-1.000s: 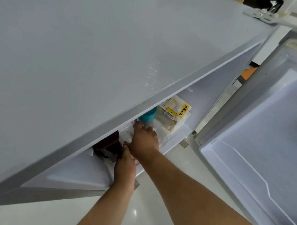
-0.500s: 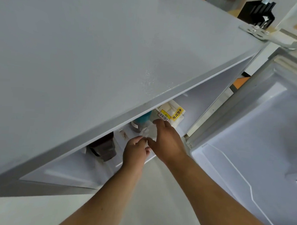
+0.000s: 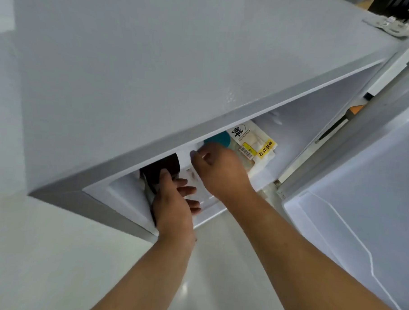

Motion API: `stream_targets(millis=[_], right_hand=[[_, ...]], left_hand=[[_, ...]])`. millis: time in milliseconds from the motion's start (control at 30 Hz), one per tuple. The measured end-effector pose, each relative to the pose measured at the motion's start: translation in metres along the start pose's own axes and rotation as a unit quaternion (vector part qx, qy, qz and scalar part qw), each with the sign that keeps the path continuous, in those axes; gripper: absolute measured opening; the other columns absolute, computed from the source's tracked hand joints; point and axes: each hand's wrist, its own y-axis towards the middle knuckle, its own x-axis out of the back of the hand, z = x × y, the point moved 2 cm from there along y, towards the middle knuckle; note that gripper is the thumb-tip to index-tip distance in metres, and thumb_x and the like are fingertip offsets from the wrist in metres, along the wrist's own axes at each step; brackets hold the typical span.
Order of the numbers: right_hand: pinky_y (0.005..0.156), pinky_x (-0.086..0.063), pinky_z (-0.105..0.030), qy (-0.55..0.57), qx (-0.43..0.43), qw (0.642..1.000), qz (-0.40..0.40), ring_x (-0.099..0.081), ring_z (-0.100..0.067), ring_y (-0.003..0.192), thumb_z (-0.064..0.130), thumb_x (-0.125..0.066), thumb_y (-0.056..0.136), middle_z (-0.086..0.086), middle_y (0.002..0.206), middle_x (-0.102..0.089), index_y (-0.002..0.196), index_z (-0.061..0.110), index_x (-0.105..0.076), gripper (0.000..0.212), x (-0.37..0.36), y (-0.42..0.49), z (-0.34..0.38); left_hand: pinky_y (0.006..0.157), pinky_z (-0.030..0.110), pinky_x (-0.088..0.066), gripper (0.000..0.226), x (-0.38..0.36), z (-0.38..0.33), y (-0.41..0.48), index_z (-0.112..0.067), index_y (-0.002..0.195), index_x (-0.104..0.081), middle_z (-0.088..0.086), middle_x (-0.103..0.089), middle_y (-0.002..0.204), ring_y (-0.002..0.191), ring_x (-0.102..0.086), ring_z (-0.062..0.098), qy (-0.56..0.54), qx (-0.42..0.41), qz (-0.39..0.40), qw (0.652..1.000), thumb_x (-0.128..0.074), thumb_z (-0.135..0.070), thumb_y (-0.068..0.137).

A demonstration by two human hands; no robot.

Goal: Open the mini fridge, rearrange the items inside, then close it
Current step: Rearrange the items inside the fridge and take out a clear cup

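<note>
I look down on the grey mini fridge (image 3: 155, 70), whose door (image 3: 361, 196) stands open to the right. Inside, at the left, is a dark container (image 3: 160, 167). My left hand (image 3: 173, 205) lies against it with the thumb on it and the fingers spread; a grip does not show. A teal-capped bottle (image 3: 217, 137) stands in the middle. My right hand (image 3: 221, 174) is curled just below its cap and hides the body. A bread package (image 3: 253, 145) with a yellow label leans behind it. Clear plastic (image 3: 193, 175) lies between my hands.
The fridge top overhangs and hides most of the interior. A pale glossy floor (image 3: 54, 253) lies below. A metal hinge bracket (image 3: 389, 24) sits at the top right corner. The inner door panel (image 3: 336, 231) is close to my right forearm.
My left hand has moved left from the clear plastic onto the dark container. My right hand has shifted left, under the teal cap. The view has dropped closer to the opening.
</note>
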Motion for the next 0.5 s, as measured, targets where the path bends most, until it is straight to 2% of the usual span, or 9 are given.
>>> stream_targets(millis=[67, 133, 200, 300, 367, 433, 500], right_hand=[[0.063, -0.051, -0.029, 0.016, -0.023, 0.994, 0.103, -0.064, -0.017, 0.07, 0.052, -0.055, 0.098, 0.001, 0.079, -0.069, 0.094, 0.018, -0.067, 0.037, -0.012, 0.012, 0.026], [0.077, -0.056, -0.041, 0.021, -0.023, 0.987, 0.16, -0.068, -0.028, 0.082, 0.047, -0.054, 0.1, -0.01, 0.091, -0.072, 0.104, 0.009, -0.065, 0.04, -0.021, 0.017, 0.041], [0.086, -0.054, -0.048, 0.045, -0.022, 0.983, 0.175, -0.067, -0.033, 0.092, 0.039, -0.052, 0.103, -0.016, 0.101, -0.071, 0.11, 0.004, -0.061, 0.037, -0.021, 0.018, 0.047], [0.086, -0.054, -0.051, 0.032, -0.011, 0.984, 0.176, -0.067, -0.038, 0.093, 0.03, -0.047, 0.106, -0.022, 0.102, -0.069, 0.109, -0.004, -0.062, 0.036, -0.007, 0.019, 0.042], [0.082, -0.056, -0.052, 0.081, -0.041, 0.985, 0.146, -0.069, -0.039, 0.088, 0.029, -0.05, 0.104, -0.023, 0.096, -0.07, 0.105, -0.003, -0.065, 0.036, 0.006, 0.021, 0.03], [0.067, -0.057, -0.04, 0.083, -0.057, 0.989, 0.104, -0.069, -0.03, 0.076, 0.032, -0.055, 0.101, -0.018, 0.086, -0.071, 0.095, 0.002, -0.068, 0.033, 0.016, 0.024, 0.015], [0.049, -0.041, -0.027, -0.001, -0.05, 0.996, 0.07, -0.059, -0.016, 0.061, 0.035, -0.057, 0.1, -0.007, 0.074, -0.066, 0.083, 0.012, -0.061, 0.029, 0.017, 0.03, 0.0]], left_hand=[[0.046, 0.027, -0.054, 0.064, 0.0, -0.005, -0.003, -0.014, 0.098, -0.074, 0.0, -0.077, 0.075, 0.052, -0.067, 0.016, -0.028, 0.034, -0.015, 0.999, -0.044, -0.07, 0.093], [0.045, 0.026, -0.053, 0.059, -0.003, -0.01, -0.005, -0.013, 0.104, -0.073, -0.001, -0.078, 0.076, 0.051, -0.068, 0.015, -0.052, 0.037, -0.014, 0.998, -0.045, -0.064, 0.097], [0.045, 0.024, -0.053, 0.05, -0.008, -0.017, -0.007, -0.012, 0.111, -0.07, 0.003, -0.08, 0.084, 0.051, -0.068, 0.014, -0.062, 0.026, -0.009, 0.998, -0.045, -0.054, 0.102], [0.043, 0.023, -0.052, 0.04, -0.018, -0.023, -0.012, -0.013, 0.101, -0.069, 0.007, -0.08, 0.086, 0.046, -0.064, 0.012, -0.039, 0.007, 0.009, 0.999, -0.045, -0.043, 0.105], [0.044, 0.024, -0.052, 0.038, -0.028, -0.021, -0.015, -0.012, 0.103, -0.069, 0.007, -0.08, 0.084, 0.045, -0.063, 0.013, -0.012, -0.008, 0.027, 1.0, -0.047, -0.043, 0.104], [0.043, 0.024, -0.053, 0.038, -0.04, -0.016, -0.018, -0.011, 0.109, -0.067, 0.002, -0.078, 0.074, 0.043, -0.062, 0.014, 0.004, 0.006, 0.049, 0.999, -0.048, -0.044, 0.104], [0.043, 0.023, -0.053, 0.036, -0.049, -0.006, -0.017, -0.013, 0.111, -0.067, -0.004, -0.076, 0.067, 0.041, -0.061, 0.012, 0.0, 0.04, 0.073, 0.997, -0.047, -0.042, 0.104]])
